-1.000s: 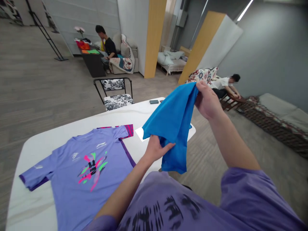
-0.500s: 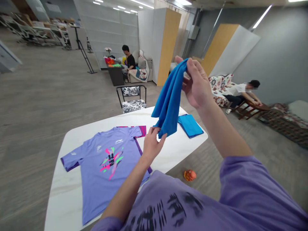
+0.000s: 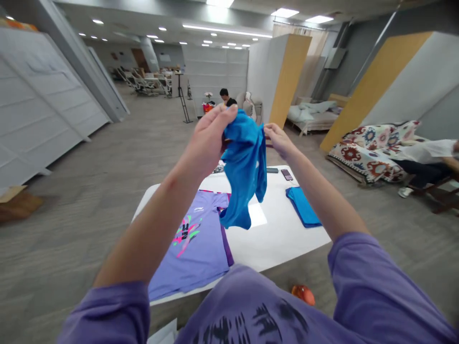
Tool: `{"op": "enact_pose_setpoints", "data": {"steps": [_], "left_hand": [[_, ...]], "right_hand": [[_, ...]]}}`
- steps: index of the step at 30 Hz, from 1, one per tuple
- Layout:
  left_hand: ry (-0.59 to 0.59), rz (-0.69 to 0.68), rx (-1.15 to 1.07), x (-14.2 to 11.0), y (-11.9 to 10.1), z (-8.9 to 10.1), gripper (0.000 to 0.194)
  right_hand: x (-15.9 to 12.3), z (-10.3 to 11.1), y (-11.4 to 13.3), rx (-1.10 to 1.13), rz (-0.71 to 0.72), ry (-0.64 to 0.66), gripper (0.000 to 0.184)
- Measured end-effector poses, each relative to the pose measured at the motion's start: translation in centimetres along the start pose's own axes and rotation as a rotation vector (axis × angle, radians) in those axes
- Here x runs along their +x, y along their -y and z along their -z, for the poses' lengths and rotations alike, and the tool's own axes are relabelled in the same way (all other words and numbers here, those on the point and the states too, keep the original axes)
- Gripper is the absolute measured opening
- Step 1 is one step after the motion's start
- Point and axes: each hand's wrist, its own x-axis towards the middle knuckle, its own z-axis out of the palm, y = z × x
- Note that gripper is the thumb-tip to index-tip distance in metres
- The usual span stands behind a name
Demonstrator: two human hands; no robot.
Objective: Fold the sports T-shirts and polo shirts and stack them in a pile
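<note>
A blue cloth (image 3: 242,167) hangs crumpled in the air above the table, its lower end dangling loose. My left hand (image 3: 213,129) pinches its upper left part, thumb on top. At the cloth's upper right edge, my right hand (image 3: 280,139) grips it between thumb and fingers. Below and left lies a purple T-shirt (image 3: 201,251) with a bright printed design, spread on the white table (image 3: 265,246). A folded blue cloth (image 3: 304,206) rests toward the table's right end, under my right forearm.
A phone (image 3: 287,175) and a dark flat object (image 3: 272,170) lie near the table's far edge. An orange-red object (image 3: 303,294) is on the floor close by. One person (image 3: 229,98) sits beyond the table; another person (image 3: 430,155) is at the right, by a patterned sofa (image 3: 373,153).
My left hand has risen from the cloth's lower end to its top left. My right hand has shifted to the upper right edge. The view has swung left.
</note>
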Motion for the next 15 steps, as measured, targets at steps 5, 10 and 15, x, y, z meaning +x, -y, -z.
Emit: {"op": "enact_pose_setpoints", "data": {"steps": [5, 10, 15], "left_hand": [[-0.056, -0.131, -0.038, 5.4, -1.5, -4.3, 0.041], [-0.161, -0.258, 0.102, 7.3, -0.9, -4.8, 0.053], [-0.230, -0.323, 0.317, 6.4, -1.8, 0.9, 0.049]], "right_hand": [[-9.9, -1.6, -1.5, 0.102, 0.176, 0.067, 0.049], [-19.0, -3.4, -2.8, -0.198, 0.208, 0.252, 0.049], [-17.1, -1.4, -5.0, -0.151, 0.175, 0.220, 0.032]]}}
